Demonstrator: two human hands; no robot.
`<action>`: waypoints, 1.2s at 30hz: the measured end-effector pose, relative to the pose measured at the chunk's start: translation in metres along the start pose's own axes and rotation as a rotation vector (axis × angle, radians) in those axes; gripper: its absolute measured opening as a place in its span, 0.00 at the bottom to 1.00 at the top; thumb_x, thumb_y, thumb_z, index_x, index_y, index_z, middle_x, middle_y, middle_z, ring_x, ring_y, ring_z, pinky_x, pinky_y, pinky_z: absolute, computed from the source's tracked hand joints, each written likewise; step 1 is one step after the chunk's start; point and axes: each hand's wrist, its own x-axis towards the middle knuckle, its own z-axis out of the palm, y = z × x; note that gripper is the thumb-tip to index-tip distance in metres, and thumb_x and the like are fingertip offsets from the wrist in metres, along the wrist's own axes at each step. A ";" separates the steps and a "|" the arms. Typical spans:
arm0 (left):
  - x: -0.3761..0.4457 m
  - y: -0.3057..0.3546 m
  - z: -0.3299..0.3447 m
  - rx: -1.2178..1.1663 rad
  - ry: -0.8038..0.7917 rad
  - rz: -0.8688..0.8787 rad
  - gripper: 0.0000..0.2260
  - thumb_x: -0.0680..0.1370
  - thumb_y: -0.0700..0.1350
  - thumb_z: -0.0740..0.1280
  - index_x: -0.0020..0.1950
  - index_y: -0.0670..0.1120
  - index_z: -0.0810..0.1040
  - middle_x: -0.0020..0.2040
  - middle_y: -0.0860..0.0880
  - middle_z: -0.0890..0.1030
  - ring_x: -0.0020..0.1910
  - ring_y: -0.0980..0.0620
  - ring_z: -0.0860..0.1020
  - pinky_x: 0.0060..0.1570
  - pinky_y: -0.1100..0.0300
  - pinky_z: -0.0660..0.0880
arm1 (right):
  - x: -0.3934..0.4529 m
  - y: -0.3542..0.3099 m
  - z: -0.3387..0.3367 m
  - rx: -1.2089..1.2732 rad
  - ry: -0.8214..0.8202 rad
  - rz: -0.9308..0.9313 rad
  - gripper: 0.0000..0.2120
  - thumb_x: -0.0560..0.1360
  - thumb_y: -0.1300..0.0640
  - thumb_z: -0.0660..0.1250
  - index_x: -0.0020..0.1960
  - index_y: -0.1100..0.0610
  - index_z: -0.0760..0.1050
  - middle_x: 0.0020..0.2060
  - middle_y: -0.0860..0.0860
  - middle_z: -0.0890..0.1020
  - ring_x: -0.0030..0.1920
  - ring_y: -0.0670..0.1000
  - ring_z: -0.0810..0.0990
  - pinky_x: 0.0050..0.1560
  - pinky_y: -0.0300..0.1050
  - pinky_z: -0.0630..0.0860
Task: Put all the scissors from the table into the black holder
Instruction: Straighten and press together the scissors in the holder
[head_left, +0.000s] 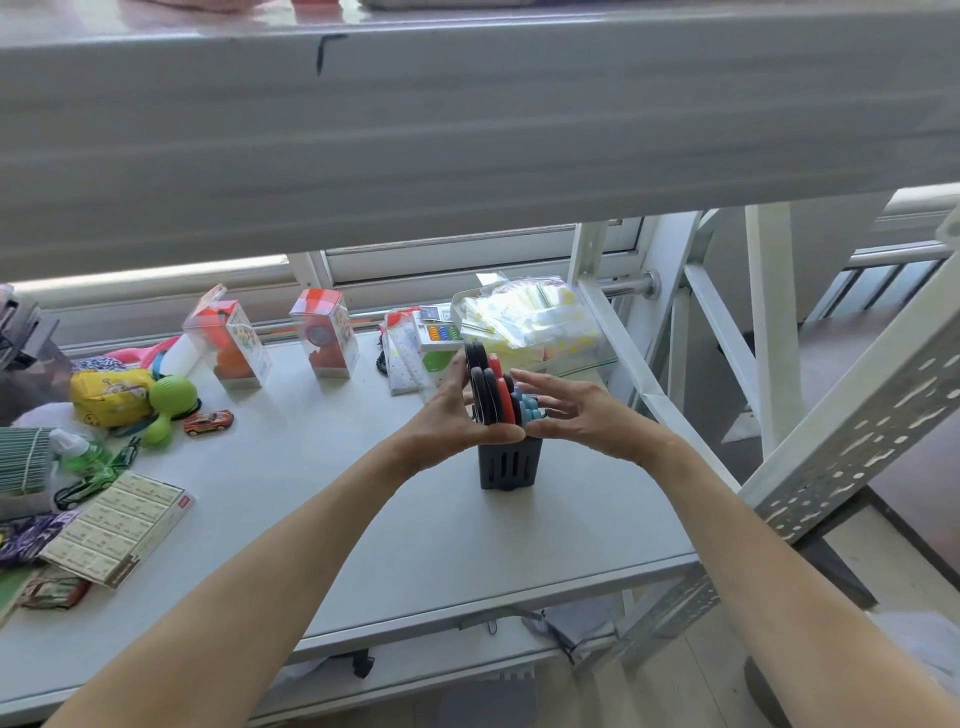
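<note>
Our two hands meet over the black holder (508, 462), which stands upright on the grey surface (415, 519) with scissors (493, 395) packed into it, black, red and blue handles up. Our left hand (441, 421) grips the black handles from the left; our right hand (576, 410), fingers spread loosely, touches the blue handles. Toys and boxes lie well apart to the left.

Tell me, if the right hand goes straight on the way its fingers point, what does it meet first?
Probably the scissor handles standing in the black holder: the right hand points left at them, its fingertips almost touching the blue ones, though depth is unclear.
</note>
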 end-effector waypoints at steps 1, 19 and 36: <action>-0.001 0.002 -0.001 -0.012 0.002 -0.003 0.49 0.68 0.46 0.78 0.78 0.53 0.49 0.76 0.46 0.63 0.67 0.52 0.66 0.61 0.58 0.67 | 0.000 0.000 0.001 0.011 0.018 -0.009 0.29 0.76 0.57 0.70 0.73 0.44 0.67 0.67 0.47 0.76 0.67 0.44 0.73 0.70 0.44 0.68; -0.001 0.011 -0.007 0.092 -0.100 -0.027 0.39 0.73 0.48 0.74 0.77 0.51 0.53 0.66 0.55 0.65 0.67 0.51 0.67 0.60 0.62 0.66 | 0.000 0.012 0.016 -0.094 0.187 -0.044 0.28 0.74 0.56 0.73 0.71 0.44 0.70 0.64 0.48 0.79 0.66 0.46 0.76 0.71 0.52 0.70; -0.018 -0.006 0.006 0.068 0.047 -0.011 0.46 0.68 0.48 0.79 0.78 0.51 0.53 0.74 0.51 0.67 0.68 0.55 0.67 0.65 0.56 0.68 | -0.010 0.023 0.034 -0.063 0.296 -0.087 0.40 0.73 0.55 0.74 0.76 0.39 0.57 0.74 0.46 0.68 0.71 0.45 0.68 0.70 0.47 0.68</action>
